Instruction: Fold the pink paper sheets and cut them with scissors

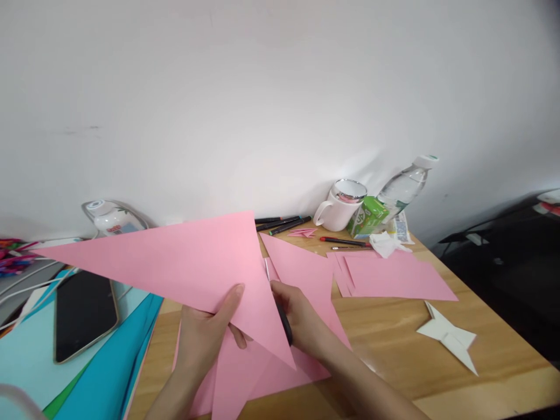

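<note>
My left hand (pixel 210 335) pinches a large folded sheet of pink paper (pixel 175 256), thumb on top and fingers beneath, holding it above the table. The sheet has a pointed triangular shape, its long tip reaching left. At its right edge, my right hand (pixel 297 315) is closed on black-handled scissors (pixel 283 321). A sliver of silver blade shows beside the paper edge; most of the scissors is hidden by the hand and the sheet. More pink paper (pixel 306 268) lies on the table below both hands.
A white paper star (pixel 450 337) and pink strips (pixel 394 274) lie to the right. A mug (pixel 339 207), a green carton (pixel 367 216), a bottle (pixel 405 189) and pens (pixel 284 224) stand or lie along the wall. At left, a phone (pixel 85 312) rests on coloured sheets (pixel 109 361).
</note>
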Demonstrator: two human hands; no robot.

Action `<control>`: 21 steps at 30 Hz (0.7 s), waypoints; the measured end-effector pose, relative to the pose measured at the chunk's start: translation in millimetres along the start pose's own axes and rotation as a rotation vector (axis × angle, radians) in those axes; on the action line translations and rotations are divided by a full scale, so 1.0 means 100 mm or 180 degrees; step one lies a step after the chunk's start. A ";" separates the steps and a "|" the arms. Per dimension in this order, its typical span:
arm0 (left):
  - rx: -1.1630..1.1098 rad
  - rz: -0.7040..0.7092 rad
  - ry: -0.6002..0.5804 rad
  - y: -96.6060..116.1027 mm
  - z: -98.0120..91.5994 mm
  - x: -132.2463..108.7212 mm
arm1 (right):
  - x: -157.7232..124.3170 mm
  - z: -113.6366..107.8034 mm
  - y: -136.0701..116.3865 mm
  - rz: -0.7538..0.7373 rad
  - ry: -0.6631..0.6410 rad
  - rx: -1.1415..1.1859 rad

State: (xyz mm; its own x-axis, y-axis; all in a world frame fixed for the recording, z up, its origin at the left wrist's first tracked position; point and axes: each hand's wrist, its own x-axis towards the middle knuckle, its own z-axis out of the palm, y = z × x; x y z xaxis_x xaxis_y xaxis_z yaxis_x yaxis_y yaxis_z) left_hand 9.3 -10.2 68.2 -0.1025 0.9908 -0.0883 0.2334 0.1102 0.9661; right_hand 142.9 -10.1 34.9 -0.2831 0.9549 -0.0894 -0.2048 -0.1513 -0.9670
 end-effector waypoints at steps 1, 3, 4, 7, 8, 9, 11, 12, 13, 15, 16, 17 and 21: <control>-0.0021 -0.0012 0.0005 0.00 0.00 0.00 | 0.00 0.00 0.00 0.0007 0.0001 -0.0011; -0.0056 -0.0044 0.0013 -0.01 0.00 0.01 | -0.01 0.01 -0.01 0.0015 0.0016 -0.0021; -0.0061 -0.0052 0.0018 -0.01 0.00 0.01 | -0.01 0.01 -0.01 0.0028 0.0027 -0.0009; -0.0056 -0.0036 0.0029 -0.01 0.01 0.01 | -0.01 0.02 0.00 0.0084 0.0035 0.0041; -0.0053 -0.0027 0.0040 -0.01 0.01 0.00 | -0.01 0.02 0.00 0.0102 0.0036 0.0045; -0.0045 -0.0015 0.0052 -0.01 0.01 0.00 | -0.01 0.02 0.00 0.0113 0.0048 0.0044; -0.0013 0.0004 0.0068 -0.01 0.01 0.00 | -0.01 0.01 0.02 0.0130 0.0097 0.0018; 0.0008 0.0006 0.0067 -0.01 0.01 0.00 | -0.01 0.01 0.03 0.0141 0.0124 -0.0003; 0.0022 0.0007 0.0058 0.00 0.01 0.00 | -0.01 0.01 0.04 0.0147 0.0151 -0.0024; 0.0027 0.0001 0.0037 0.00 0.01 0.00 | -0.01 0.00 0.07 0.0138 0.0200 -0.0082; 0.0020 -0.0009 0.0031 0.01 0.01 0.00 | -0.01 -0.01 0.08 0.0123 0.0228 -0.0117; 0.0011 -0.0015 0.0026 0.01 0.00 0.00 | -0.01 -0.01 0.08 0.0107 0.0251 -0.0144; 0.0011 -0.0020 -0.0026 -0.02 -0.01 0.01 | 0.00 -0.02 0.08 0.0049 0.0179 -0.0056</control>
State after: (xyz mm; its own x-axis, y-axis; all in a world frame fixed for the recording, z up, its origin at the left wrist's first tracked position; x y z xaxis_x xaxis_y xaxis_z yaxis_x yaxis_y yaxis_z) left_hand 8.2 -10.0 66.5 -0.0961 0.9907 -0.0962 0.2362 0.1166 0.9647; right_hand 143.0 -10.8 26.3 -0.2330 0.9654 -0.1172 -0.1842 -0.1622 -0.9694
